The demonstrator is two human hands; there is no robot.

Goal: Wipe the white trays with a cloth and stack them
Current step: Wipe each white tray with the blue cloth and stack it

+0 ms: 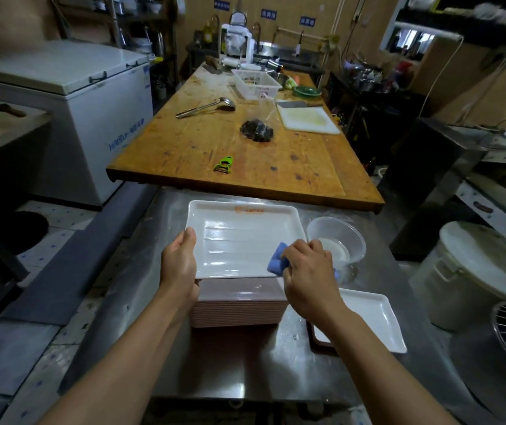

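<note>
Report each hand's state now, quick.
Left hand: closed on the left edge of the white rectangular plastic tray.
Right hand: closed on the blue cloth, pressing it on that tray.

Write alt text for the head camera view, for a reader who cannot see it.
A person's left hand grips the edge of a white tray held over a stack of trays while the right hand wipes its near corner with a blue cloth. Another white tray and a clear bowl sit to the right on a steel table.

White tray (239,237), blue cloth (277,261)
</note>
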